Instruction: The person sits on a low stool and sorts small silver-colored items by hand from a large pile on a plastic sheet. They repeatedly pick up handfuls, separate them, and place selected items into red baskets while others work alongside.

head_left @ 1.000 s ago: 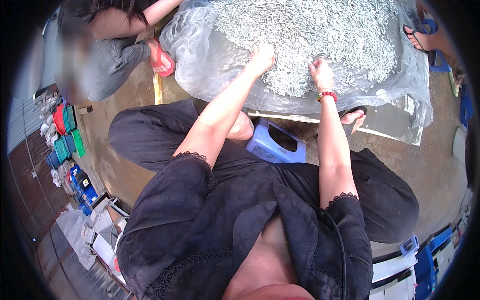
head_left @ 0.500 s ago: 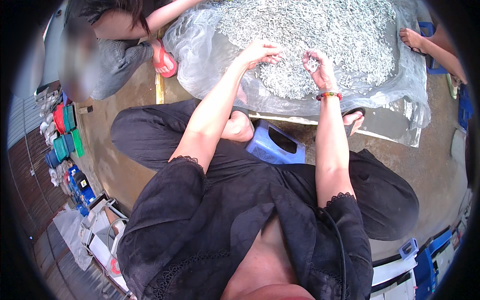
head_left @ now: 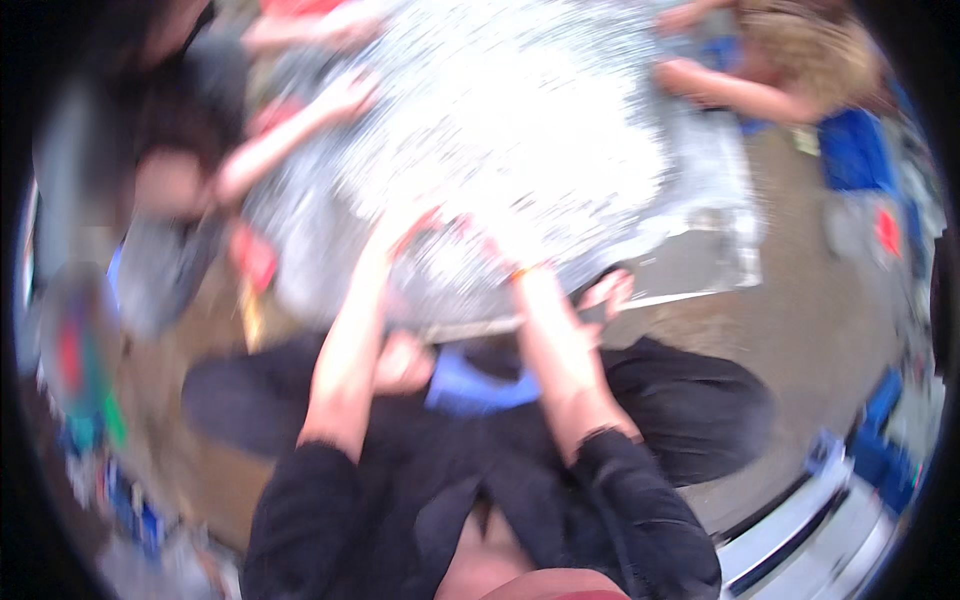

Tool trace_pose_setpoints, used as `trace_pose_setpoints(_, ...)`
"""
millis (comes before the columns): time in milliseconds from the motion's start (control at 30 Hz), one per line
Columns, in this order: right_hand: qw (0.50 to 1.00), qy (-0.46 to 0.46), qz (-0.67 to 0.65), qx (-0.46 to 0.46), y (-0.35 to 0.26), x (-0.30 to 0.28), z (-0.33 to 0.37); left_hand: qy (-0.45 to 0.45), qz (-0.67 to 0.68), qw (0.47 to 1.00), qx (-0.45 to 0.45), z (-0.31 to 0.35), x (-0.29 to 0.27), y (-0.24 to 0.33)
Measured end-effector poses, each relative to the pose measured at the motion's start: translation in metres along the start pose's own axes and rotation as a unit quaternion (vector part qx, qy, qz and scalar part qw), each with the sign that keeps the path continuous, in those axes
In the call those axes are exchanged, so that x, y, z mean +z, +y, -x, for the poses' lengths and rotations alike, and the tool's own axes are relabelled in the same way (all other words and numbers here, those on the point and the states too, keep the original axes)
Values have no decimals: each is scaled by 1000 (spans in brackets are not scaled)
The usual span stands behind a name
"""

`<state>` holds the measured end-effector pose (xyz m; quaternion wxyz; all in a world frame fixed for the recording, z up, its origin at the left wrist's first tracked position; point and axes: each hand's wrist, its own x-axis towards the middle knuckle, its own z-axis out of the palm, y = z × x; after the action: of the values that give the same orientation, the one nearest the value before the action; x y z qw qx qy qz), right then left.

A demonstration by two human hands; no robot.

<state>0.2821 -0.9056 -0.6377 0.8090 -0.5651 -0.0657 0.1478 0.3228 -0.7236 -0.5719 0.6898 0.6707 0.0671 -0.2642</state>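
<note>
- Finger positions of the left hand and the right hand blur into glare; whether either grip is wide, narrow or closed on any pieces, one cannot tell.
- Both hands are at the near part of the plastic sheet, a short gap between them, over the edge of the pile of small white pieces.
- That pile spreads across the middle of the sheet, brightest at its centre, where single pieces wash out.
- A beaded bracelet circles the right wrist, just above the sheet's near edge.
- Below the sheet's near edge, between the person's legs, is a blue plastic stool.
- Beyond the sheet's right side stands a blue bin; its contents are too blurred to tell.
- One co-worker's hand reaches over the sheet's left side; another co-worker's forearm extends over its right side.
</note>
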Motion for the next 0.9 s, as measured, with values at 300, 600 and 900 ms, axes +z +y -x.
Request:
trace_pose_setpoints(300, 929, 118, -301, 180, -47, -19, 11, 32, 5, 990, 136, -31, 40, -6)
trace_pose_setpoints(600, 917, 263, -278, 109, -48, -23, 5, 68, -91, 974, 196, -17, 64, -2)
trace_pose_setpoints(900, 963, 224, -125, 77, -60, -43, 13, 59, -289, 915, 275, 11, 85, 16)
